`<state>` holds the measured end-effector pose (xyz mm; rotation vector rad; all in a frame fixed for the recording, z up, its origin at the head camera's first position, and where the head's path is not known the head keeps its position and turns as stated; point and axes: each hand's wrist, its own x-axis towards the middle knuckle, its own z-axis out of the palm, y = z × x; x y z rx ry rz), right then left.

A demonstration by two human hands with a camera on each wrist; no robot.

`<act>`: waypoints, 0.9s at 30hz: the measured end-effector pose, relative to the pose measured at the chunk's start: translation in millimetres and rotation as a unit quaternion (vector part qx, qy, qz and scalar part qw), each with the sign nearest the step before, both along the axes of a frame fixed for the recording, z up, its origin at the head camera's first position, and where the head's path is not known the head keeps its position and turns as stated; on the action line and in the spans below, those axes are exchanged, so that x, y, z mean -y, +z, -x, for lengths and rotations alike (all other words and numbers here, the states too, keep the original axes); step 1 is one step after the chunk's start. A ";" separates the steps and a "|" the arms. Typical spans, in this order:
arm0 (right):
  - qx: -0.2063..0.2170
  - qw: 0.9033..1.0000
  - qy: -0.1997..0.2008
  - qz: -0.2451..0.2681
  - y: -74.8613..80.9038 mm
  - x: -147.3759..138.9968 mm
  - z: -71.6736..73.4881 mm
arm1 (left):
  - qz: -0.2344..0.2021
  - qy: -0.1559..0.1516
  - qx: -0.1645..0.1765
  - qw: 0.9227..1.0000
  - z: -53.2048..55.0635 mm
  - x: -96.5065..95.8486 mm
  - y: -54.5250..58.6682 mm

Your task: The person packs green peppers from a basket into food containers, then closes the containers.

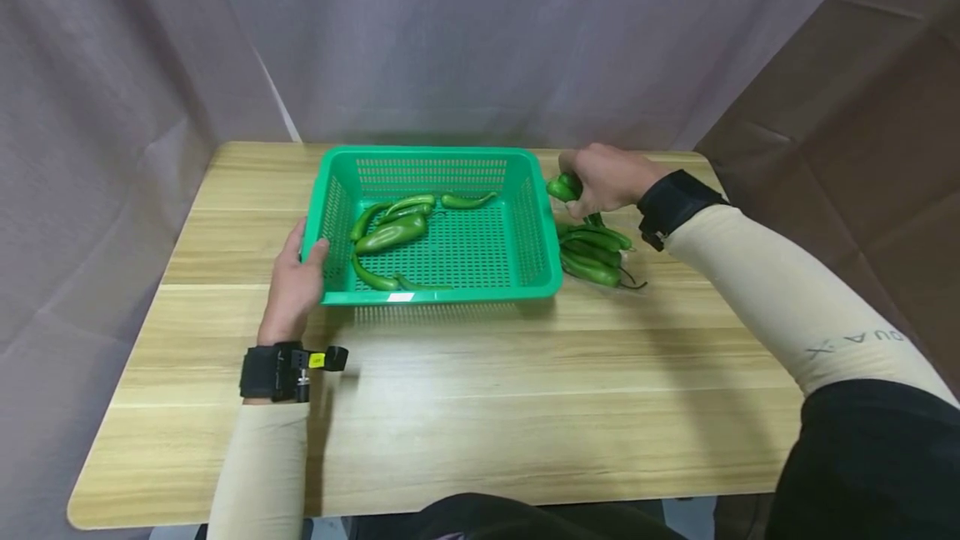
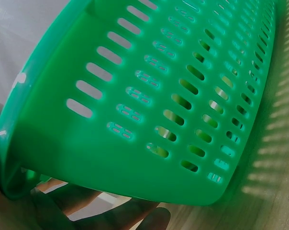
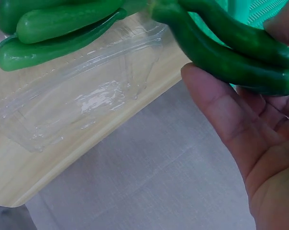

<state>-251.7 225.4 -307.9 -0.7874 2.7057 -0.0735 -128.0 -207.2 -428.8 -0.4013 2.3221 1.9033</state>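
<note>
Basket [image 1: 450, 297] of green plastic, slotted along walls and floor, with loose peppers [image 1: 392, 235] inside: mostly slim and curved, light to mid green, smooth and shiny. One much thicker than the rest, tapering toward its near end, left of the basket's middle. A few slim ones close behind it, one lying apart right of the basket's middle near the far wall, a curved one at the near left, another partly hidden by the near rim.

At the basket's left end, left hand [image 1: 294, 286] gripping the rim, thumb over the top, other fingers outside. Just beside the basket's right rim, right hand [image 1: 609, 177] grasping at least two peppers [image 3: 221, 64] between thumb and fingers: dark green, glossy, bent, side by side.

Right of the basket, more peppers [image 1: 590, 270] on a clear pack [image 3: 101, 100]: plump, mid green, round-ended, with thin dark stems pointing away from the basket. Under the basket, pale wooden table [image 1: 480, 423]. Behind the basket, grey curtain [image 1: 465, 40].
</note>
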 end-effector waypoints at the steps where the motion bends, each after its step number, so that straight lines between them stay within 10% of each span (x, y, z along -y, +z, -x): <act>1: 0.000 1.000 -0.001 0.001 -0.6 -0.1 0.1 | -0.001 0.000 0.000 1.000 0.1 -0.2 0.1; 27: -0.017 0.994 -0.055 0.095 -17.7 -21.9 1.2 | -0.001 0.000 0.002 1.000 0.8 0.1 -2.1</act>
